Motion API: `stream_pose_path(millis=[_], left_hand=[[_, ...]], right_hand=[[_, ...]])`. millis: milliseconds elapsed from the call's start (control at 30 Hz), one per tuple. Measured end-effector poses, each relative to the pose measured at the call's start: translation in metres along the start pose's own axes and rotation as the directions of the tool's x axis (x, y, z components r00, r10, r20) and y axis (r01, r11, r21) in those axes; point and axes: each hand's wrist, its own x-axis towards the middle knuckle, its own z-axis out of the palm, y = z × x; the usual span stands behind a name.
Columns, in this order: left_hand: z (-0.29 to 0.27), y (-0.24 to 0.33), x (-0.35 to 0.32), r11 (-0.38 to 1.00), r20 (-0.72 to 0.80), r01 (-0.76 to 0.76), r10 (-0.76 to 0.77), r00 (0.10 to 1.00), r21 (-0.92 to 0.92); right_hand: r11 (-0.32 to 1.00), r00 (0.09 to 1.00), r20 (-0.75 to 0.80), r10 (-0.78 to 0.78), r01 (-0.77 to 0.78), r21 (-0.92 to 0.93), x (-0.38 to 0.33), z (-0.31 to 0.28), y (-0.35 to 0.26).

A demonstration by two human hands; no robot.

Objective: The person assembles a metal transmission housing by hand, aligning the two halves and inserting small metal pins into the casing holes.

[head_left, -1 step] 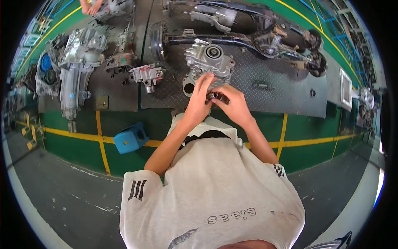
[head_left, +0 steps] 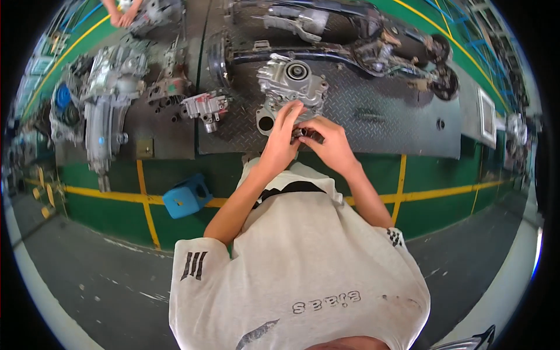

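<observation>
Close to the table's near edge, my left hand (head_left: 280,135) and my right hand (head_left: 330,140) meet around a small dark metal part (head_left: 300,133). It looks ring-shaped, though the fingers hide most of it. Some fingers of the left hand stretch upward while its lower part bears on the piece. The right hand's fingers are bent around it from the other side. Just beyond them stands a silver cast-metal gear housing (head_left: 291,81) with a round bearing opening on top, and a flange with a dark hole lies beside the left hand.
A coil spring (head_left: 370,115) and a small ring (head_left: 440,123) lie rightward on the metal table (head_left: 402,140). Long dark axles (head_left: 303,51) stretch across the back. Leftward are a small silver-red housing (head_left: 205,107), gearboxes (head_left: 114,76) and another person's hands (head_left: 123,17). A blue stool (head_left: 186,195) stands below.
The view has shifted slightly, moving the table and its parts a little in the picture. My hands stay together on the small metal part, which shows slightly more between the fingers.
</observation>
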Motion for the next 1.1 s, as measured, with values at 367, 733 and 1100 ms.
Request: stream_pose_path(millis=[367,733,1100], left_hand=[[-0.065,-0.064,0.021,0.911,0.063,-0.133,0.117,0.991,0.391],[-0.120,-0.106,0.016,0.949,0.074,-0.155,0.140,0.987,0.275],[0.048,-0.148,0.022,-0.032,0.712,0.781,-0.434,0.552,-0.624]], right_hand=[[0.859,0.971,-0.232,0.057,-0.166,-0.484,0.018,-0.022,0.057],[0.750,0.982,-0.154,0.111,-0.185,-0.635,0.036,0.007,0.067],[0.350,0.845,-0.302,0.442,-0.472,-0.809,0.075,0.019,0.057]])
